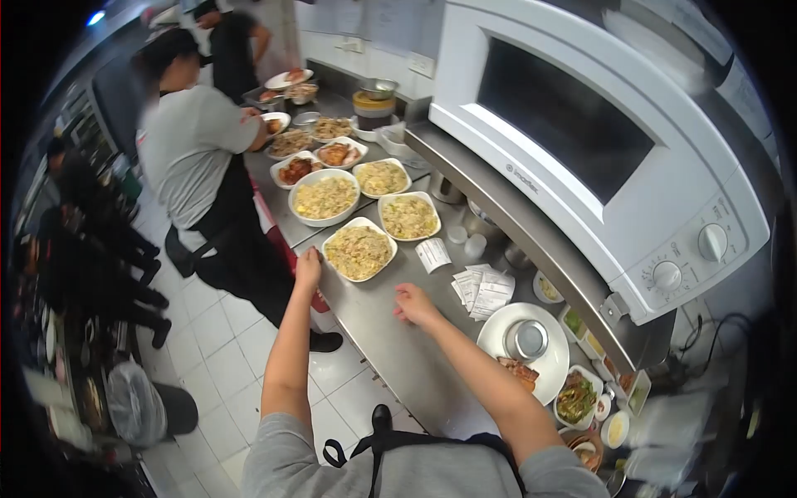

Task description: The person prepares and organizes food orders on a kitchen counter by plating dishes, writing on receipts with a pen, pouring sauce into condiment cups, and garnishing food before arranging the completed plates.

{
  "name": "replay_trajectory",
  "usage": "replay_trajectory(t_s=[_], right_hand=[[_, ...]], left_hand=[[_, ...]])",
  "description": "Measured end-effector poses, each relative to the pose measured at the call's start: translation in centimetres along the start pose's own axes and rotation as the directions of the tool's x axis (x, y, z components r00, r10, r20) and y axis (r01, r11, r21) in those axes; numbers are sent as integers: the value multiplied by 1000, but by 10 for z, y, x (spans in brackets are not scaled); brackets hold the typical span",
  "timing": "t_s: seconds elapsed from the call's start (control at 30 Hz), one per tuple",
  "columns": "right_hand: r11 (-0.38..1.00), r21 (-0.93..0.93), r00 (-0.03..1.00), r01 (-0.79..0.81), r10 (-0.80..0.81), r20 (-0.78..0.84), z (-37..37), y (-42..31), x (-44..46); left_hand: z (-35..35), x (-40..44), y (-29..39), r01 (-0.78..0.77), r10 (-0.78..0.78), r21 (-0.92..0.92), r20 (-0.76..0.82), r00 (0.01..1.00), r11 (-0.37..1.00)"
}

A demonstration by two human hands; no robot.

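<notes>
My left hand (308,269) is at the counter's front edge, just left of the nearest square white bowl of fried rice (359,251). Its fingers are curled together and nothing shows in them; whether it touches the bowl is unclear. Over the steel counter, my right hand (413,304) is open and holds nothing, its fingers loosely bent. Beyond the nearest bowl stand another square bowl of fried rice (410,217), a round bowl of rice (325,198) and a further square one (382,178). Paper receipts (486,290) lie right of my right hand.
A white plate (552,357) carries meat and a metal cup (526,339). Above the counter, a microwave (598,141) sits on a steel shelf (531,245). A co-worker in a grey shirt (187,158) stands at the far left side. Greens fill a white dish (576,398).
</notes>
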State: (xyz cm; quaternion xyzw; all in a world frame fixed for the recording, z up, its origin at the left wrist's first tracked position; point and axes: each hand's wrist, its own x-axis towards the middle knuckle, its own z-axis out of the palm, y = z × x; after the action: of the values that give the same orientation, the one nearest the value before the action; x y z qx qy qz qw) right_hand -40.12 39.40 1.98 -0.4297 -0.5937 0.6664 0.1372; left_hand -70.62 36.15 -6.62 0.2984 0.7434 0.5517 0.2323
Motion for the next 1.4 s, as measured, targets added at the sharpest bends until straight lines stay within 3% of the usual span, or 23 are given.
replay_trajectory(t_s=[0.07, 0.1, 0.13, 0.2, 0.27, 0.33, 0.37, 0.4, 0.47, 0.6, 0.67, 0.73, 0.8, 0.9, 1.0, 1.1, 1.13, 1.17, 1.2, 1.23, 1.27, 1.37, 1.4], right_hand=[[993, -120, 1000, -5, 4, -8, 3, 14, 7], [940, -322, 994, 110, -105, 32, 8, 28, 6], [830, -509, 974, 227, -202, 105, 12, 39, 5], [816, -550, 982, 179, -117, 147, 19, 24, -41], [915, -382, 972, 128, -39, 233, 19, 31, -85], [906, -367, 958, 211, -117, 263, 12, 71, -111], [869, -366, 917, 332, -206, 343, 9, 91, -131], [895, -350, 947, 275, -190, 259, 4, 99, -154], [961, -249, 952, 120, -40, 302, -13, 100, -195], [960, -247, 984, 129, -155, -91, -50, 111, -285], [942, -317, 949, 114, -198, -246, -78, 103, -343], [957, -275, 871, -92, -57, -488, -102, 86, -408], [870, -461, 735, -175, -196, -649, -135, 111, -465], [769, -378, 443, -516, -138, -886, -184, 151, -548], [529, -232, 146, -816, -200, -969, -210, 183, -602], [432, -207, 96, -878, -263, -960, -227, 206, -618], [352, -163, 100, -922, -191, -977, -242, 231, -620], [311, -95, 73, -946, -82, -994, -242, 221, -617], [266, -86, 101, -960, 43, -994, -256, 239, -616], [357, -3, 60, -934, 150, -987, -262, 241, -613], [401, 44, 73, -915, 273, -959, -267, 232, -611], [427, -95, 283, -899, 403, -870, -273, 215, -613], [349, -307, 450, -885, 476, -756, -312, 266, -603]], left_hand=[[7, 28, 4, -139, 137, 133, 23, 990, 981], [8, 23, 19, 41, -27, -94, 151, 988, 995], [6, 6, 59, 216, -194, -86, 216, 957, 973], [-6, 12, 58, 27, -75, 125, 401, 913, 992], [-18, 9, 58, 12, -155, 250, 560, 814, 968], [-25, -21, 80, 97, -252, 265, 653, 714, 959], [-24, -42, 87, 291, -259, 74, 693, 673, 954], [-22, -62, 87, 488, -276, -90, 730, 626, 868], [-15, -88, 73, 608, -301, -201, 725, 620, 768], [-15, -151, 65, 518, -193, -379, 634, 749, 767], [-23, -190, 72, 518, -220, -298, 660, 719, 802], [-32, -228, 76, 519, -246, -165, 736, 631, 838], [-28, -284, 98, 559, -294, -90, 776, 558, 824], [-6, -363, 107, 613, -312, -10, 854, 416, 790], [27, -431, 92, 581, -271, 27, 901, 339, 814], [63, -469, 22, 541, -196, 28, 947, 255, 840], [69, -490, 62, 616, -175, 59, 976, 131, 786], [85, -507, 26, 596, -115, -66, 959, 260, 800], [95, -522, 44, 571, -85, -70, 967, 241, 818], [115, -534, 20, 565, 142, -278, 952, 272, 777], [118, -561, 61, 652, 137, -347, 926, 352, 675], [132, -574, 103, 354, 163, -319, 900, 404, 879], [134, -575, 116, 200, 186, -292, 886, 424, 935]])
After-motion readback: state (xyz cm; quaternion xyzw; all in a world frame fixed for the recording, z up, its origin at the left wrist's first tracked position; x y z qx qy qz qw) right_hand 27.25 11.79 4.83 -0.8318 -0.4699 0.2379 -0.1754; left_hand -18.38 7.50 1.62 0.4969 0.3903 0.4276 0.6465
